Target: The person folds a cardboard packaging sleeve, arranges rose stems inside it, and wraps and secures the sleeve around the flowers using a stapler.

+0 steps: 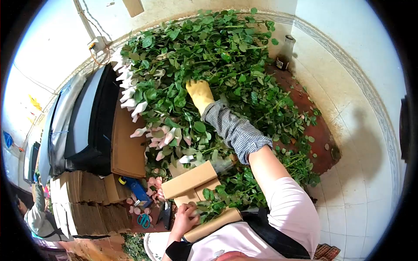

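My right hand (199,93), in a yellow rubber glove with a checked sleeve cover, reaches into a large pile of leafy rose stems (209,52). Its fingers are curled down among the leaves, and what they grip is hidden. Low in the view, my bare left hand (186,219) is closed beside a small leafy bunch of stems (217,204); I cannot make out what its fingers hold. Just above it lie folded cardboard pieces (189,179). A rolled brown sheet (213,224) rests against my body. Pale sleeved rose heads (165,137) line the pile's left side.
Blue-handled scissors (144,220), a blue tool (137,191) and pink petals (153,187) lie left of my left hand. Stacked cardboard (91,202) and black-edged panels (89,117) stand further left. Another person's sleeve (38,215) shows at the far left. A tiled wall (348,174) bounds the right.
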`<action>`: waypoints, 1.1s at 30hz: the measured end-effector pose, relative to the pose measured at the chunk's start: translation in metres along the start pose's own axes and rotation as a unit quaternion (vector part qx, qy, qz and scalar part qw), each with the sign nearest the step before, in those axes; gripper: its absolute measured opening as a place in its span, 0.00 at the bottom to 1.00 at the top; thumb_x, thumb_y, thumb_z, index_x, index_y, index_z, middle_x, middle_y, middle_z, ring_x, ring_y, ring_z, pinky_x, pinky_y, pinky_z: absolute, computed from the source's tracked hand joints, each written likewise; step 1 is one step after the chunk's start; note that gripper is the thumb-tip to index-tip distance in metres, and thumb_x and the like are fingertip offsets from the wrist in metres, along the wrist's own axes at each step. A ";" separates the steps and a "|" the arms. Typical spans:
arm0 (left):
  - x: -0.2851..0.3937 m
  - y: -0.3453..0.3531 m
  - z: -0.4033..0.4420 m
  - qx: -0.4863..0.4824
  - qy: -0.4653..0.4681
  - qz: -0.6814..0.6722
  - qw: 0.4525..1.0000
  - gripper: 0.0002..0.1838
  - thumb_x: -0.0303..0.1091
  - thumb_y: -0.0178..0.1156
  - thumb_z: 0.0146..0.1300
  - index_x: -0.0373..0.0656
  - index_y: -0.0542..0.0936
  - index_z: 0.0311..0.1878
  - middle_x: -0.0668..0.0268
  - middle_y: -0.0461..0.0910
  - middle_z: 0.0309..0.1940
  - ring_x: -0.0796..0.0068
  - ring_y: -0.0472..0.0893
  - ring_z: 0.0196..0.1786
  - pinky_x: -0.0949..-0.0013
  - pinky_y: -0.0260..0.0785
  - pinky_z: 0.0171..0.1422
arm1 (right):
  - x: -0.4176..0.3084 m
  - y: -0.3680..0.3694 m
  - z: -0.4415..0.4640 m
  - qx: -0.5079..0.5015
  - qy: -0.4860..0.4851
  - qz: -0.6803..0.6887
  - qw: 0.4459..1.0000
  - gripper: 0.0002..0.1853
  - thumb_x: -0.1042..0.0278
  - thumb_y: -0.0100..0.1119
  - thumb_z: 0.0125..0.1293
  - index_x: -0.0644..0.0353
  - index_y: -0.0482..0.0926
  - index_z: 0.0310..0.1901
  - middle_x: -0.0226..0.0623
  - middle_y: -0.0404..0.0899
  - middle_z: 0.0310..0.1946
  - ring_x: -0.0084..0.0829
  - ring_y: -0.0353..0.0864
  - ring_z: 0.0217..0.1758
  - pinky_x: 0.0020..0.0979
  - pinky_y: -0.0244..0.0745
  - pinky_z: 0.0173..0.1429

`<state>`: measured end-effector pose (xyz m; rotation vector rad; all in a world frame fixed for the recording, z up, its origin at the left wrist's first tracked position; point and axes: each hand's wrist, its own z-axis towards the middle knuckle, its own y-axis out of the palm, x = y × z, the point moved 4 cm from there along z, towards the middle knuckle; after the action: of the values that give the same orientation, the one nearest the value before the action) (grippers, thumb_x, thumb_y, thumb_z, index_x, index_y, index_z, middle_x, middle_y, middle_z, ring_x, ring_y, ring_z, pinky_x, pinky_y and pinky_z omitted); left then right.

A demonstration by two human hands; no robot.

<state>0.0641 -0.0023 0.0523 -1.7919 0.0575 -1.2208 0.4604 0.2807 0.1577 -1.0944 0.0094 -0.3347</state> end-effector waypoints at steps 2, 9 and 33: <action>-0.003 0.001 0.001 0.004 -0.005 0.007 1.000 0.21 0.32 0.72 0.52 0.41 0.86 0.51 0.58 0.78 0.47 0.53 0.79 0.54 0.57 0.74 0.61 | -0.003 0.002 -0.016 -0.045 -0.012 -0.002 0.999 0.16 0.70 0.58 0.68 0.53 0.82 0.57 0.33 0.86 0.49 0.35 0.85 0.53 0.38 0.78 0.55; -0.010 0.005 -0.003 0.014 0.008 0.003 1.000 0.22 0.33 0.71 0.54 0.43 0.85 0.54 0.57 0.77 0.47 0.53 0.78 0.54 0.57 0.72 0.62 | 0.007 -0.012 -0.005 -0.063 -0.001 0.027 0.998 0.07 0.73 0.61 0.64 0.52 0.89 0.35 0.35 0.89 0.34 0.35 0.90 0.41 0.36 0.83 0.42; 0.001 -0.002 -0.003 0.035 -0.007 -0.028 0.999 0.21 0.34 0.70 0.55 0.45 0.86 0.53 0.59 0.78 0.46 0.54 0.78 0.53 0.56 0.72 0.60 | 0.051 -0.229 -0.231 0.129 -0.110 0.114 0.979 0.09 0.71 0.66 0.60 0.58 0.84 0.43 0.33 0.86 0.38 0.35 0.84 0.42 0.41 0.81 0.53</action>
<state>0.0616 -0.0033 0.0545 -1.7516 -0.0434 -1.2361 0.4089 -0.0284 0.2588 -0.8579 -0.1011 -0.0052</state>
